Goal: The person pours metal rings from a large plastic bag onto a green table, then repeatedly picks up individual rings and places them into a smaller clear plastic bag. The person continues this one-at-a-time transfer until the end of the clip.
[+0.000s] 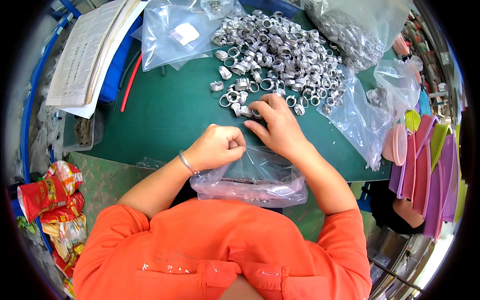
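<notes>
Many silvery metal rings (280, 55) lie in a loose heap on the green tabletop (150, 120). At the heap's near edge my right hand (280, 125) reaches in, thumb and forefinger apart around a ring (256, 114); whether they touch it I cannot tell. My left hand (215, 146), with a bangle on the wrist, is closed in a pinch near the table's front edge; what its fingers hold is hidden. Below both hands a clear plastic bag (250, 187) hangs over that edge, its film reaching up beside my left fingertips.
Flat clear bags lie at the back left (175, 35) and the right (357, 120). A large filled bag (350, 35) stands at the back right. Papers (87, 50) rest over a blue bin (120, 65), near a red rod (131, 82). Pink and purple plastic pieces (420, 170) hang at the right.
</notes>
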The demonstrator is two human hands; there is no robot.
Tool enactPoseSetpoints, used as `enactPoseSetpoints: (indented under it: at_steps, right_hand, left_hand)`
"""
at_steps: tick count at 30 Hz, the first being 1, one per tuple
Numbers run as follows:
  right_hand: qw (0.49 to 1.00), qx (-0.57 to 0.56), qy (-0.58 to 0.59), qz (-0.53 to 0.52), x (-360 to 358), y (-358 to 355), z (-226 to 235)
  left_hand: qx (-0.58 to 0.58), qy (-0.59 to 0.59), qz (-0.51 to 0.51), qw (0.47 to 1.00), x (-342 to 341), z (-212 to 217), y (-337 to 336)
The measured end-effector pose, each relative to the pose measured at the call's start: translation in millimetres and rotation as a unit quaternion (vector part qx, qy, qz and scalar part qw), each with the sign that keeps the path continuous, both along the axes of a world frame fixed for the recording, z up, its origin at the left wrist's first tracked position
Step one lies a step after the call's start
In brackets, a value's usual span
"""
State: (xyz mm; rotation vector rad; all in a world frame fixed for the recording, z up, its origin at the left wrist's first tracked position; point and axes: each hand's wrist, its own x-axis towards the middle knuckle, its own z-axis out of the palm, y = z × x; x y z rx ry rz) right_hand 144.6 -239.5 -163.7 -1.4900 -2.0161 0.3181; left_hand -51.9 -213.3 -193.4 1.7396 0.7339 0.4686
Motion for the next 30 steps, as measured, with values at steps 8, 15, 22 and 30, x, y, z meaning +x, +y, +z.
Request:
enactPoseSetpoints:
  at_steps: [8, 15, 22, 30]
  right_hand:
    - [0.997, -0.045, 0.055, -0.014, 2.4, 13.0, -24.4]
    - [0.998, 0.013, -0.034, -0.047, -21.3, 20.5, -31.4]
    - [0.977, -0.067, 0.173, -0.106, 2.3, 6.6, -24.2]
    - [0.924, -0.294, 0.138, 0.203, -16.5, -67.7, 35.3]
  left_hand:
    - [0.009, -0.015, -0.007, 1.000, 0.2, 0.8, 0.0]
    - [0.019, -0.013, -0.005, 1.000, -1.1, 2.0, -0.9]
    - [0.017, -0.016, 0.000, 1.000, 0.0, 4.2, -0.9]
    - [0.008, 0.004, -0.004, 1.000, -2.3, 4.6, -0.9]
